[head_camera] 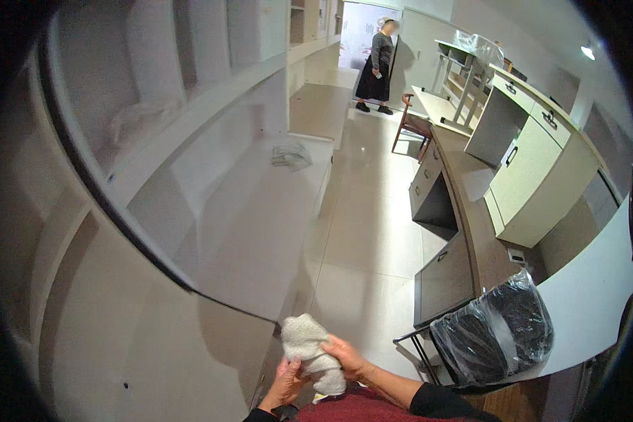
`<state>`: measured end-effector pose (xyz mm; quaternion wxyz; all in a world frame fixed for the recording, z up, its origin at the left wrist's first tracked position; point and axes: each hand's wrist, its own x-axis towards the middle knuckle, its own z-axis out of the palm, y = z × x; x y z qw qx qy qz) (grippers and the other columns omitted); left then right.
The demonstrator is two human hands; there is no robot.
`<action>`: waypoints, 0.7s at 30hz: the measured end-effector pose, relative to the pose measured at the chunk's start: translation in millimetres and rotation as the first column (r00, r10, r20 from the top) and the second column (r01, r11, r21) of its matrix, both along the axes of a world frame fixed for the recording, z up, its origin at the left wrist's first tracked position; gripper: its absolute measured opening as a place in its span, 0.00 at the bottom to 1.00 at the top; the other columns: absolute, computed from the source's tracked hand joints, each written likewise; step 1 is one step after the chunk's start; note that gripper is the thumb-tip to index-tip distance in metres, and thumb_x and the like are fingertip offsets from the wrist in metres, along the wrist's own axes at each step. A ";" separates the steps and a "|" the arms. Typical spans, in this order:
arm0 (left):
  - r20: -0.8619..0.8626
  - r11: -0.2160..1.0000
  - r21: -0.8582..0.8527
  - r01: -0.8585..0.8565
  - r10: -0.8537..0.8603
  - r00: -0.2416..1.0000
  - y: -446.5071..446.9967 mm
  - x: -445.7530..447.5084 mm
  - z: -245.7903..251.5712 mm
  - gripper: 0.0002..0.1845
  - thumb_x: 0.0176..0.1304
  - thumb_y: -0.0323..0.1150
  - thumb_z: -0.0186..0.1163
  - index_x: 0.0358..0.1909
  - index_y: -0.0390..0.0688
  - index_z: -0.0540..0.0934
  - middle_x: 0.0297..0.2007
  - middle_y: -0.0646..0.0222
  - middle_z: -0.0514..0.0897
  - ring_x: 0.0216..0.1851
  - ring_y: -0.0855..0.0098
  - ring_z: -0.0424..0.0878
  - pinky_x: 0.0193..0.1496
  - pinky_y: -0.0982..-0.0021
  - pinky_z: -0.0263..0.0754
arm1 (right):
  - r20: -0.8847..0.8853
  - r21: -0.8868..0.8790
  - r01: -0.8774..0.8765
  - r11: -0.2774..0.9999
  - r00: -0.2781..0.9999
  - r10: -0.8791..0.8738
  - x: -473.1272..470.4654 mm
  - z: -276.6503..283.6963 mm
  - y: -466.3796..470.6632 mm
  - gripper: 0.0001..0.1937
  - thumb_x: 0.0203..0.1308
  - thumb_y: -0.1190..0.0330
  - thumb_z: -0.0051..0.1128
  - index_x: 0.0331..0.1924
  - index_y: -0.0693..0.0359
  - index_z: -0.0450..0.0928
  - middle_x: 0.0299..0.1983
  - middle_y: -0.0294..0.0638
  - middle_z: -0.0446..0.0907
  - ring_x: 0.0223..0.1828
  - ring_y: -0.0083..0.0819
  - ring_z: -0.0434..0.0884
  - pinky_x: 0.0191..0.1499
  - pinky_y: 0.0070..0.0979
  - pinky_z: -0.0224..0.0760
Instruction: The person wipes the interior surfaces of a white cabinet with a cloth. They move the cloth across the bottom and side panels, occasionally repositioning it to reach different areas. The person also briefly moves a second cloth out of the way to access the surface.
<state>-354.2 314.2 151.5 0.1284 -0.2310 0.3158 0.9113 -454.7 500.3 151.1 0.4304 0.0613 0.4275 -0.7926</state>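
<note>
A bunched, pale terry cloth [311, 345] is held between both hands in front of my body, at the bottom middle. My left hand [285, 382] grips its lower left side, thumb uppermost. From the right, my right hand [345, 356] grasps the cloth near its middle. Just left of the hands is the corner of a light-coloured desktop [227, 337]. Farther along, a second crumpled grey cloth [291, 156] lies on the adjoining desk surface [253, 211].
Shelving [205, 42] rises above the desks at left. A plastic-wrapped chair [496, 332] stands at right, beside a brown desk [453, 153] bearing a cream cabinet [533, 169]. Between the rows runs a tiled floor [358, 211]. Beyond a wooden chair [414, 126], a person [380, 63] stands near the doorway.
</note>
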 end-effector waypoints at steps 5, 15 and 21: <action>0.070 0.996 0.020 -0.086 0.084 0.994 36.0 -59.1 8.1 0.27 0.79 0.43 0.64 0.72 0.46 0.72 0.65 0.69 0.82 0.65 0.64 0.81 0.67 0.51 0.79 | -0.624 0.387 0.108 0.916 0.761 0.174 -49.1 18.2 15.7 0.31 0.75 0.59 0.62 0.76 0.65 0.67 0.70 0.47 0.75 0.73 0.37 0.72 0.75 0.35 0.64; -0.099 0.887 -0.292 -0.358 0.344 0.934 43.1 -115.8 33.4 0.29 0.72 0.42 0.73 0.68 0.39 0.77 0.54 0.68 0.85 0.53 0.73 0.83 0.59 0.64 0.81 | -0.549 0.268 0.018 0.963 0.824 0.138 -105.5 33.8 -12.9 0.42 0.65 0.68 0.72 0.79 0.68 0.58 0.72 0.54 0.71 0.74 0.40 0.72 0.76 0.40 0.66; -0.099 0.833 -0.423 -0.356 0.348 0.932 9.9 -141.3 35.7 0.25 0.73 0.43 0.71 0.63 0.39 0.80 0.52 0.67 0.86 0.49 0.72 0.84 0.54 0.65 0.82 | -0.320 0.203 0.046 0.978 0.947 0.022 -125.8 33.5 -25.7 0.33 0.69 0.70 0.69 0.74 0.68 0.66 0.62 0.46 0.81 0.60 0.32 0.82 0.62 0.30 0.77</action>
